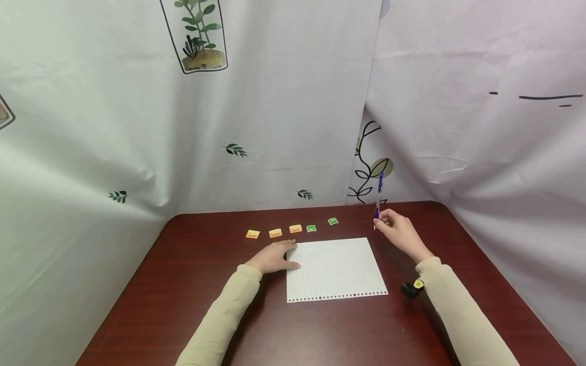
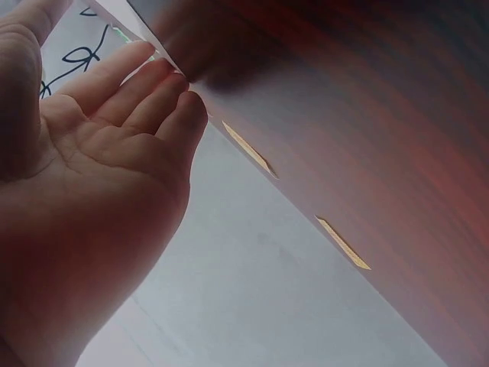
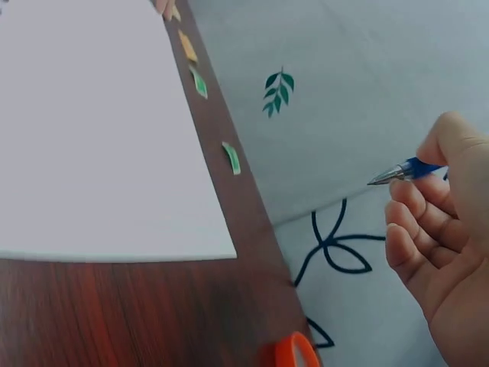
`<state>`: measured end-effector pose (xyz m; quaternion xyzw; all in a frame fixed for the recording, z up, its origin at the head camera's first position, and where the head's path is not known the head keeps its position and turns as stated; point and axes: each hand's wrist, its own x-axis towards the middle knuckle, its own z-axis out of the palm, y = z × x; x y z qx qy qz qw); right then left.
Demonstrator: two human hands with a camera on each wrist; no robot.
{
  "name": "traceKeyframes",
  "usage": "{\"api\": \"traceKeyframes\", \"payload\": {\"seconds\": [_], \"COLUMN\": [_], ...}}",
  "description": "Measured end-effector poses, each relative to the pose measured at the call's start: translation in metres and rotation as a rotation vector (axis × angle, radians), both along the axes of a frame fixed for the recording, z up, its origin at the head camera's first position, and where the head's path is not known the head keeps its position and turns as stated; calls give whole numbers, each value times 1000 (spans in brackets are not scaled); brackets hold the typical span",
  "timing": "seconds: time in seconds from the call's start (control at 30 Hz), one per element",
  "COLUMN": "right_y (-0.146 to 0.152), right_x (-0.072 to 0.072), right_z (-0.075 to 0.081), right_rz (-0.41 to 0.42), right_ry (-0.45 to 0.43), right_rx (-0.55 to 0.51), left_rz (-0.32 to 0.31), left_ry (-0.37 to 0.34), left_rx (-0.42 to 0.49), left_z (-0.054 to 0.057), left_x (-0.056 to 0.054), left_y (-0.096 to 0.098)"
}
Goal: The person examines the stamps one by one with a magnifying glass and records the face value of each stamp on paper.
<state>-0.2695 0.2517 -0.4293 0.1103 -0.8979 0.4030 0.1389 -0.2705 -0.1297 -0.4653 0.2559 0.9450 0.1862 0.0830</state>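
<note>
A sheet of lined paper (image 1: pixel 336 274) lies on the table, its punched holes along the near edge and faint writing near its top left. My left hand (image 1: pixel 273 258) rests at the paper's left edge, thumb and fingers extended; its palm (image 2: pixel 114 160) shows in the left wrist view. Right of the paper, my right hand (image 1: pixel 399 231) pinches a blue ballpoint pen (image 1: pixel 380 190) above the table, tip down. In the right wrist view the pen's metal tip (image 3: pixel 390 175) sticks out past the thumb and index finger, touching nothing.
Beyond the paper lie several small packets in a row: orange ones (image 1: pixel 275 233) to the left, green ones (image 1: pixel 332 221) to the right. A patterned white cloth (image 1: pixel 284 127) hangs behind the dark red table (image 1: pixel 183 300). An orange rounded object (image 3: pixel 294 352) shows partly in the right wrist view.
</note>
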Motion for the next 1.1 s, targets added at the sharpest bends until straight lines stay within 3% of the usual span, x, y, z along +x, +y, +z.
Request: {"api": "traceKeyframes", "payload": {"seconds": [0.33,0.67,1.1], "right_y": [-24,-42,-65], "right_x": [-7,-10,-17], "right_z": [-5,-25,-43], "right_rz": [1,22,70], "right_ry": [-88,-151,-185], "right_rx": [-83,-98,-46], "left_rz": [-17,-4,4], "left_ry": [7,-7,-11], "left_rx": [1,-4,-8], "left_z": [1,0,-1], "left_x": [-2,-2,-2], "left_y": [-1,0,0]}}
